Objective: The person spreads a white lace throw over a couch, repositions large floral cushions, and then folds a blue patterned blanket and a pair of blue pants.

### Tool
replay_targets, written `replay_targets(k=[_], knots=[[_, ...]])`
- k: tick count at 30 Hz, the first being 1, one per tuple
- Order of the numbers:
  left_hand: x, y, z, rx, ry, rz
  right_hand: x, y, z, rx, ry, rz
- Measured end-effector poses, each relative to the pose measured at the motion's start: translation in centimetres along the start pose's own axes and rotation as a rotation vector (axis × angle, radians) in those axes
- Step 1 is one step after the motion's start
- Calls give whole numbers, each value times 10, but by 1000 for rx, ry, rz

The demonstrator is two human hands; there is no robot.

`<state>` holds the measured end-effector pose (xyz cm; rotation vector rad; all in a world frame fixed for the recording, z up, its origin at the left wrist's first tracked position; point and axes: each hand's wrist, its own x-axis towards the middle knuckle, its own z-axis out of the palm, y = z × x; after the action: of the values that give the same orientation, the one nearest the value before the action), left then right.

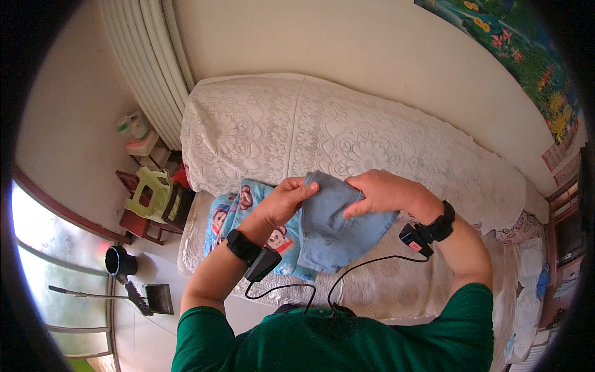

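Between my two hands is a light-blue denim garment (339, 228), held up in front of me over a sofa seat. My left hand (286, 200) pinches its upper left edge, thumb on top. On the upper right edge, my right hand (379, 193) grips the cloth with the thumb lying across the front. Beneath and to the left lies a light-blue cloth (223, 223) with printed monkey faces, partly hidden by the denim and my left forearm. Whether the denim touches the cloth under it I cannot tell.
A pale quilted cover (367, 139) drapes the sofa back. At left stand a light-green plastic stool (151, 195), a black bin (121, 261), a broom (137, 297) and a dustpan (159, 298). A black cable (362, 267) hangs between my wrist devices.
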<state>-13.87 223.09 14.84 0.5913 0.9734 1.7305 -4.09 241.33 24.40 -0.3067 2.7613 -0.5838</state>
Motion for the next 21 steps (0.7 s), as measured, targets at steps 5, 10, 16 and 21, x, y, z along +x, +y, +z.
replay_targets(k=[5, 10, 16, 21], knots=[[-5, 17, 17, 205, 214, 219, -1, -9, -5, 150, -7, 58], [-12, 17, 2, 406, 291, 360, 4, -16, -7, 140, -18, 47], [-24, -8, -25, 425, 339, 321, 13, -1, -1, 382, 139, 85], [-32, -25, -29, 414, 255, 206, 20, 8, 2, 601, 160, 58]])
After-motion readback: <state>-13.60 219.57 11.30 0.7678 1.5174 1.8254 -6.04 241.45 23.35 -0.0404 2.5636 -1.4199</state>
